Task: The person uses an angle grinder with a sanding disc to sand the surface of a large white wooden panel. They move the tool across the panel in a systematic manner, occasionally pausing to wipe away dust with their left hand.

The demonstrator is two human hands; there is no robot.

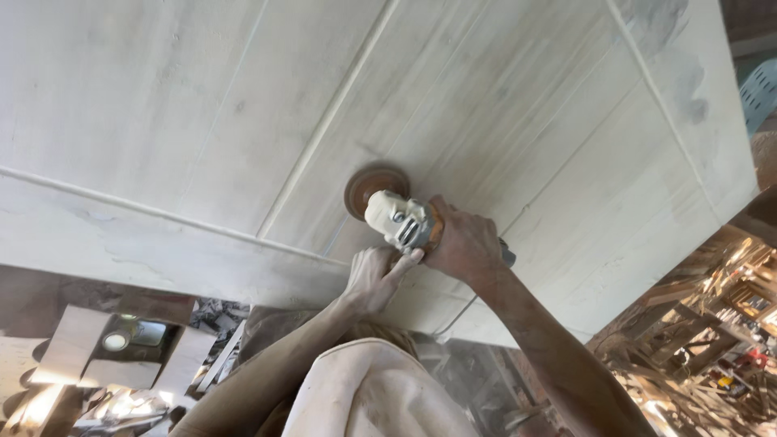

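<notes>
While disc [375, 188] meets panel [502, 105], both hands closed, seemingly, on grinder [402, 222].

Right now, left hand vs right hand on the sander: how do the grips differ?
The right hand wraps over the body of the sander, knuckles up, behind the head. The left hand sits below the tool and only touches its near edge with its fingers. The right forearm comes in from the lower right, the left from the lower left. Both steady the tool, whose brown disc lies on the pale wooden panel.

Dusty angle grinder [402, 220] on pale panel [502, 105]
</notes>
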